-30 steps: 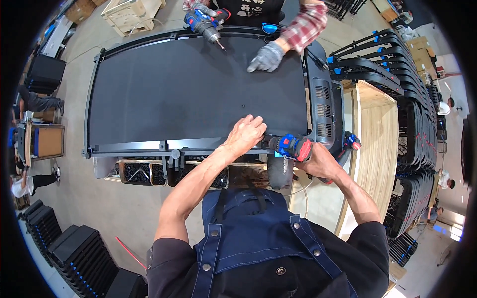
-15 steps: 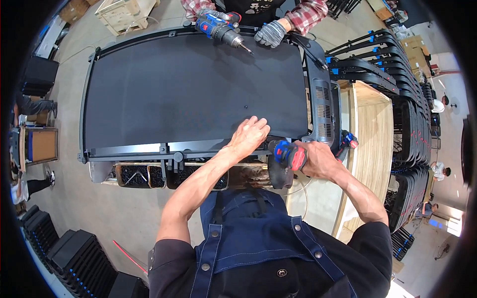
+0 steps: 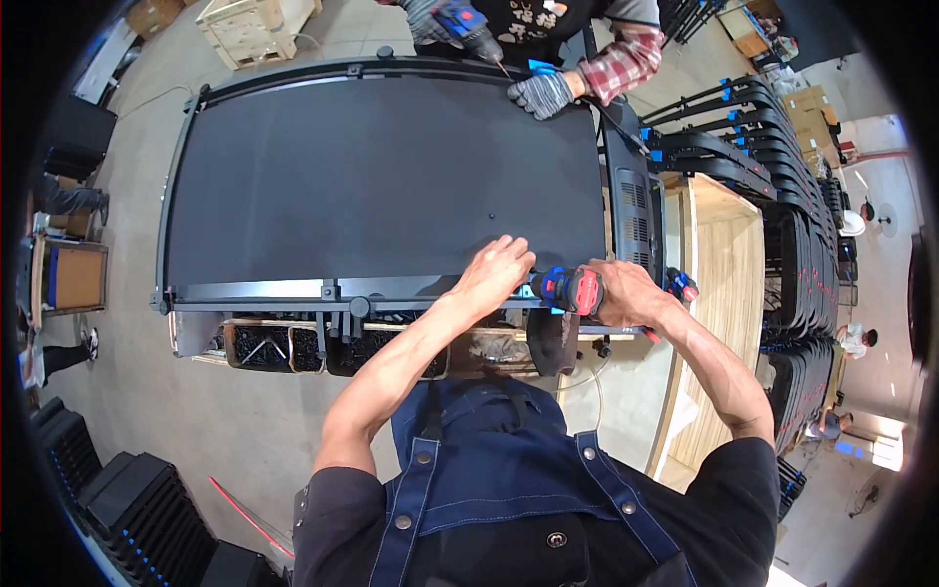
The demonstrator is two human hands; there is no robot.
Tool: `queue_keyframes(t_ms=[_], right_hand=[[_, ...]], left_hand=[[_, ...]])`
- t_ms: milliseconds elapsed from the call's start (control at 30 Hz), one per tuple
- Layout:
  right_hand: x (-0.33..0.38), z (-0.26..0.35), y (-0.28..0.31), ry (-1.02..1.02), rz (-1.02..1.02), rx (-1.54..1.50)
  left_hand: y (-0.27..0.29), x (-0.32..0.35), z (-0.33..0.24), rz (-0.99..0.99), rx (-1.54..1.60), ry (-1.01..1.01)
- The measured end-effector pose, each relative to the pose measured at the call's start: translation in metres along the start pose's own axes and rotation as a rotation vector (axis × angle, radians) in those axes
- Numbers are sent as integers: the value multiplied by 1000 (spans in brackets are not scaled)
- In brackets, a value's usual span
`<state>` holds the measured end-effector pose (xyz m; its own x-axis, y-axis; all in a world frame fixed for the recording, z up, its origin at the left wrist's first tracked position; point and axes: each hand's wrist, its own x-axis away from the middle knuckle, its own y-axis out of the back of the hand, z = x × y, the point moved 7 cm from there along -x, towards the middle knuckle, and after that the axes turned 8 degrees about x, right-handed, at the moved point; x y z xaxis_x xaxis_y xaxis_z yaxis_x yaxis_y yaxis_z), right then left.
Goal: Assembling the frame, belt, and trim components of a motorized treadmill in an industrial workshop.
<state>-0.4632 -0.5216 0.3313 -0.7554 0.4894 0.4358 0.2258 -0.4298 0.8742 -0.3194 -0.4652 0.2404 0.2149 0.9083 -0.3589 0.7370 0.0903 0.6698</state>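
Observation:
A treadmill deck with a wide black belt (image 3: 372, 176) lies across in front of me. My left hand (image 3: 497, 270) is at the belt's near edge, its fingers bent over the black surface; its thumb is hidden. Just right of it, my right hand (image 3: 631, 293) grips a blue and red cordless drill (image 3: 565, 290). The drill points left, toward the near side rail (image 3: 421, 288) beside my left hand. Its tip is hidden by that hand. A small dark speck or screw (image 3: 492, 216) lies on the belt beyond my fingers.
Across the deck, a co-worker's gloved hand (image 3: 541, 95) rests by the far rail under another drill (image 3: 469, 29). Bins of screws (image 3: 264, 349) sit below the near rail. A wooden crate (image 3: 729, 323), a second drill (image 3: 682, 285) and stacked black frames (image 3: 797, 264) stand right.
My drill has turned more level, pointing left at the rail, while my left hand stays at the belt edge. The co-worker's drill has moved back toward the far rail.

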Motion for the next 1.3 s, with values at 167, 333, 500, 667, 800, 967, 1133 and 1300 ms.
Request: queue_keyframes(t_ms=[167, 333, 500, 667, 800, 967, 1133, 1300], right_hand=[[24, 1, 3, -63, 12, -134], [65, -12, -5, -131, -106, -310], [91, -22, -15, -238, -184, -648], [107, -48, -63, -292, -285, -822], [107, -34, -72, -195, -325, -1038], [108, -17, -86, -223, -223, -1361], [100, -15, -100, -103, -252, -1417], [104, -21, -111, -127, -247, -1312]], left_hand=[[42, 43, 24, -338, 368, 468], [52, 10, 48, -408, 213, 458], [43, -6, 48, -261, -40, 484], [49, -9, 30, -157, -86, 458], [31, 34, 44, -349, 604, 680], [-24, 66, -13, -384, 1649, 931], [-55, 74, -34, -498, 1990, 945], [-67, 80, -35, -538, 2048, 982]])
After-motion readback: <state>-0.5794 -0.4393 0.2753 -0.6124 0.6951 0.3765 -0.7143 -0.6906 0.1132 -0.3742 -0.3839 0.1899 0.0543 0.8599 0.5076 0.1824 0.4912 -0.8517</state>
